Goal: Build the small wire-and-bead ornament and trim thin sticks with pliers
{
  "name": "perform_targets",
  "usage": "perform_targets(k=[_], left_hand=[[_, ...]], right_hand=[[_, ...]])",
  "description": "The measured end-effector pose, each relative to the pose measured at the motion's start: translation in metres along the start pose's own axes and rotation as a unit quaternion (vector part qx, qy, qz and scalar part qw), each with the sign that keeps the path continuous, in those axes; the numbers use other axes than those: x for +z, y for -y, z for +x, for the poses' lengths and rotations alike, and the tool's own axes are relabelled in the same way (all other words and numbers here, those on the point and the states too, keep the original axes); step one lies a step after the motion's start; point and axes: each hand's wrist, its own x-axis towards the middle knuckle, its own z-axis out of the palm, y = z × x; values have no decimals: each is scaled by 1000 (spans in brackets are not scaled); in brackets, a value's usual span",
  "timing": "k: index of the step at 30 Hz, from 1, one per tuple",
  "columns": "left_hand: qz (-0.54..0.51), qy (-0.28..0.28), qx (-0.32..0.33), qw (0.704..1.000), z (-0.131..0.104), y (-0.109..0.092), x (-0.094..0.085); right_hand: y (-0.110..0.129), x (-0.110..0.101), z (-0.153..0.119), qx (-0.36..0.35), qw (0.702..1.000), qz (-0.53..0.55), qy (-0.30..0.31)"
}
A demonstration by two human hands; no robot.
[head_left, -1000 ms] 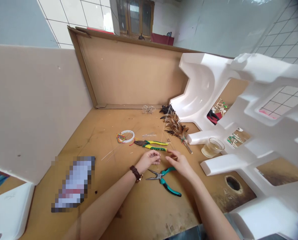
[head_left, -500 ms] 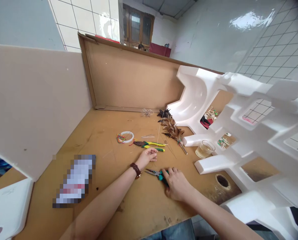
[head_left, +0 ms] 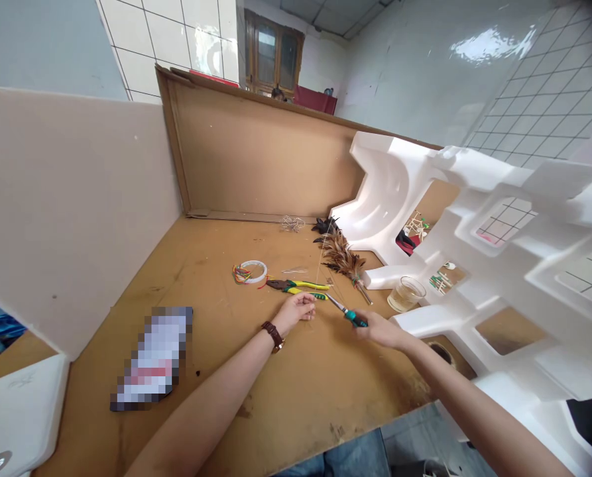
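Between the pinched fingers of my left hand point(head_left: 296, 313) stands a thin pale wire point(head_left: 322, 248), slanting up and slightly right. My right hand point(head_left: 379, 329) is closed around teal-handled needle-nose pliers point(head_left: 349, 313). They are raised above the table, and their jaws point up and left near my left fingertips; whether they touch the wire I cannot tell. Just beyond my left hand lie larger pliers point(head_left: 296, 285) with yellow-green handles, partly behind my fingers. Farther left is a white ring point(head_left: 259, 271) with coloured strands. Several thin sticks or wires point(head_left: 294, 270) lie near it.
A brown feather duster point(head_left: 343, 255) and a tangle of wire point(head_left: 292, 224) lie toward the back. At right, a glass of liquid point(head_left: 406, 295) stands against a large white foam block point(head_left: 455, 318). A cardboard wall point(head_left: 266, 152) rises behind. A blurred-out flat object point(head_left: 154, 361) lies at left.
My right hand has lifted the needle-nose pliers off the table and moved them up and right, jaws now turned toward my left fingertips. My left hand keeps the wire nearly in place.
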Motion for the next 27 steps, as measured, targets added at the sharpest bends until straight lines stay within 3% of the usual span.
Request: perform_targets(k=[4,13,19,23,27], left_hand=[[7,19,-9,1000,-2,-2,2],[11,25,-19,999,-3,-1,3],[5,25,-23,999,-2,0,3],[3,36,-27,999,-3,-1,5],[1,55,-40,998,-5,-3,7]], right_hand=[[-2,-16,16,53,998,31,27],[16,-20,35,43,996,-57,57],[10,-23,41,21,996,-59,62],[6,-23,46,18,996,-26,83],[7,-21,49,55,986,81,134]])
